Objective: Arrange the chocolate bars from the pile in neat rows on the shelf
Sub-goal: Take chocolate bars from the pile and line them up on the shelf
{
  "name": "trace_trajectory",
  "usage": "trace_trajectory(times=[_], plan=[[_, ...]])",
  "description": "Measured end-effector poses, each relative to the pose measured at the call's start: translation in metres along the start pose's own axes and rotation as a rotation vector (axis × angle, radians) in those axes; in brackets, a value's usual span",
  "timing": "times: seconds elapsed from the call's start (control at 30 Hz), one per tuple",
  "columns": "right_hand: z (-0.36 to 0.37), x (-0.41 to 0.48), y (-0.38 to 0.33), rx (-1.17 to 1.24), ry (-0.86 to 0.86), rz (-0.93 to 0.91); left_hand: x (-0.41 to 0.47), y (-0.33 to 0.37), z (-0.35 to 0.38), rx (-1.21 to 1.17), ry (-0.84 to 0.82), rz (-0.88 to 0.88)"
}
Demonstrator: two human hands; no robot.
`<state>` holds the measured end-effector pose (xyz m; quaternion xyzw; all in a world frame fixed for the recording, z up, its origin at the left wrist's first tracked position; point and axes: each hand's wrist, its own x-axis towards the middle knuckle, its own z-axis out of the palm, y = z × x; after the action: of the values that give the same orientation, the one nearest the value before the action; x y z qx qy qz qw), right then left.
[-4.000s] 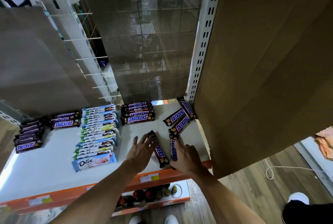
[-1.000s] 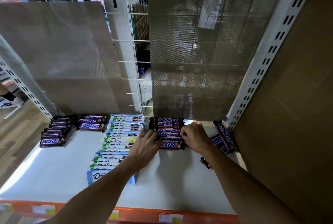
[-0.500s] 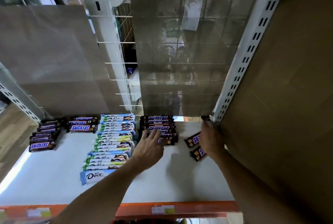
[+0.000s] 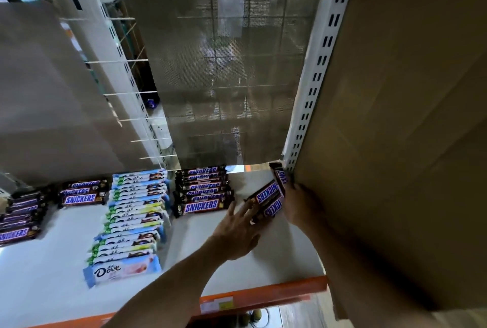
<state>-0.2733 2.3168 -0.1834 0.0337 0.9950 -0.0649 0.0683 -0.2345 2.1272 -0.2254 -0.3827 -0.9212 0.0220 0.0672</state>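
A small pile of loose Snickers bars [image 4: 268, 193] lies askew at the back right of the white shelf [image 4: 276, 254]. My right hand [image 4: 300, 206] rests against the pile's right side, fingers curled around the bars; the grip is partly hidden by the cardboard. My left hand [image 4: 237, 232] reaches in with spread fingers, its fingertips touching the left end of the lowest bar. A neat Snickers row [image 4: 203, 190] stands just left of the pile. A long row of Dove bars [image 4: 131, 222] runs toward the front.
Two more Snickers rows sit at the left, one at mid back [image 4: 83, 193] and one by the left edge [image 4: 21, 219]. A big cardboard panel [image 4: 395, 130] walls off the right side. Mesh backing [image 4: 224, 64] stands behind. The shelf's orange front lip [image 4: 263, 298] holds price labels.
My left hand has moved right from the neat Snickers row to the loose pile. My right hand has stayed at the pile, closing in on the bars.
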Motion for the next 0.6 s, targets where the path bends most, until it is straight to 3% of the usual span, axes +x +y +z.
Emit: trace_trajectory(times=[0.3,0.6], plan=[[-0.006,-0.037,-0.009,-0.152,0.064,-0.004,-0.026,0.007,-0.014,-0.022,-0.105,0.009],[-0.007,-0.086,-0.002,-0.184,-0.025,0.119,-0.069,0.015,-0.026,-0.075,-0.167,-0.010]])
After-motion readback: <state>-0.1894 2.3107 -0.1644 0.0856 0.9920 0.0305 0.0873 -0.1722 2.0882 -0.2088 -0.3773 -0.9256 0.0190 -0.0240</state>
